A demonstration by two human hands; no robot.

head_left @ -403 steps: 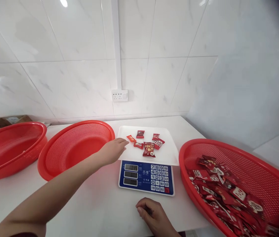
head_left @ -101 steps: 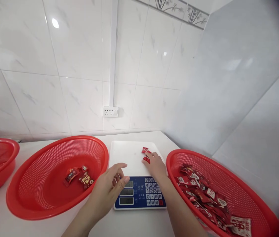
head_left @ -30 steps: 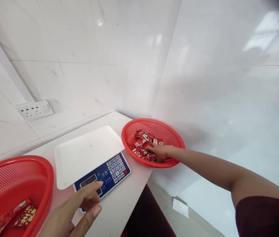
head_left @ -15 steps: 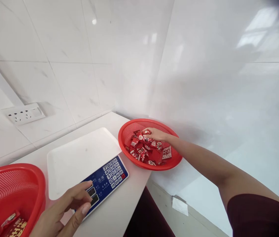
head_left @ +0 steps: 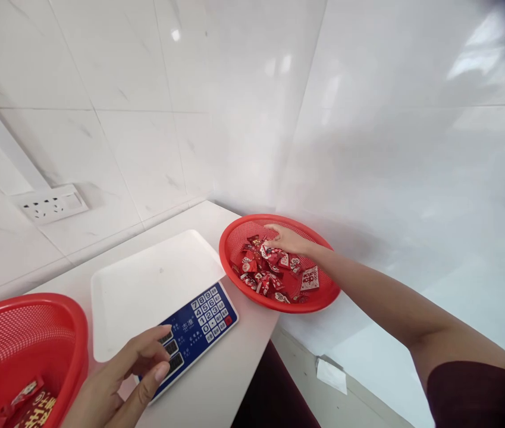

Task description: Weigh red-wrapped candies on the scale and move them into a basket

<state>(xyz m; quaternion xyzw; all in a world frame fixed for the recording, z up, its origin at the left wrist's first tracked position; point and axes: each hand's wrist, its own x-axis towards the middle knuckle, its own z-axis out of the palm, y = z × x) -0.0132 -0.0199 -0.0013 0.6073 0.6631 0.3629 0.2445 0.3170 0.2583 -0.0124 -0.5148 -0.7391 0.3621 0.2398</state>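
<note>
My right hand (head_left: 285, 239) reaches into the red mesh basket (head_left: 319, 300) at the counter's right end, its fingers curled on the heap of red candy packets (head_left: 270, 270); whether it holds one I cannot make out. My left hand (head_left: 122, 380) hovers over the lower left corner of the blue keypad of the scale (head_left: 198, 324), with its fingers loosely bent and nothing in them. The scale's white tray (head_left: 149, 285) is bare.
A second red basket (head_left: 20, 345) at the left holds a few red packets (head_left: 20, 407). The white counter (head_left: 220, 380) ends just right of the scale. A wall socket (head_left: 49, 203) sits on the tiled wall. A scrap of paper (head_left: 331, 375) lies on the floor.
The packets once on the scale tray are gone and some lie in the left basket. In the last second my right hand moved toward the far side of the right basket's heap.
</note>
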